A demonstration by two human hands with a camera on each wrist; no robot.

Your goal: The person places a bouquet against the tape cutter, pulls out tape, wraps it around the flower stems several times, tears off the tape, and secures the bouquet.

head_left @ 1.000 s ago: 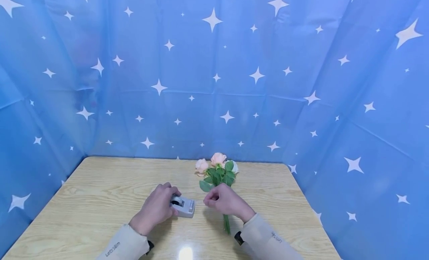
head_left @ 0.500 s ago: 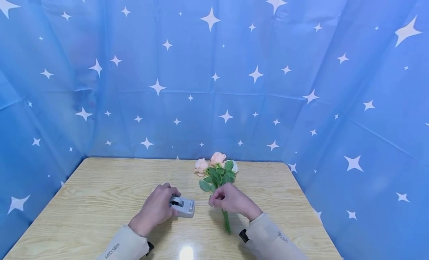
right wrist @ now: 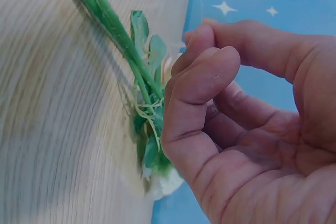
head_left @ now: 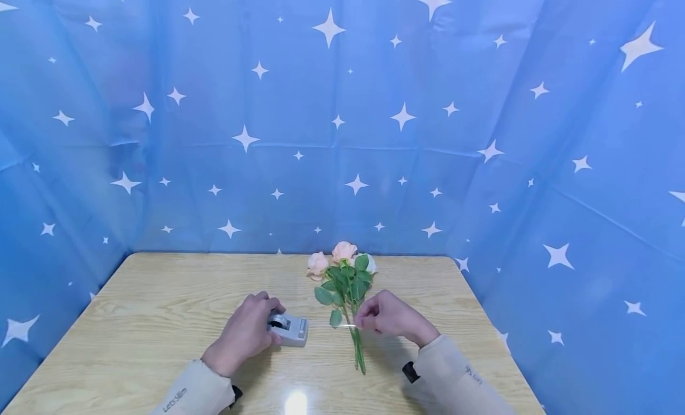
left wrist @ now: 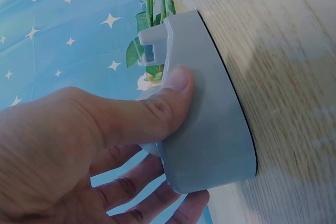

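My left hand (head_left: 243, 332) grips a grey tape dispenser (head_left: 295, 332) on the table, left of the flowers. In the left wrist view the thumb lies along the side of the dispenser (left wrist: 207, 114) and the fingers curl under its rear. A thin shiny strip of clear tape (head_left: 345, 326) stretches from the dispenser side across the stems to my right hand (head_left: 395, 316), whose thumb and fingertips pinch its end. Below the strip lie the artificial roses (head_left: 344, 252), two pink and one whitish, with green stems (head_left: 360, 352). The right wrist view shows the stems (right wrist: 113, 22) beside the hand; the tape is hard to make out there.
The wood-grain table (head_left: 176, 296) ends at a blue star-patterned curtain (head_left: 299, 106) behind and on both sides. A bright light reflection lies on the table's front part. Both sleeves are pale, with a black band at each wrist.
My right hand has moved right, past the flower stems, drawing the tape out longer. My left hand stays on the dispenser. The whole view has shifted slightly.
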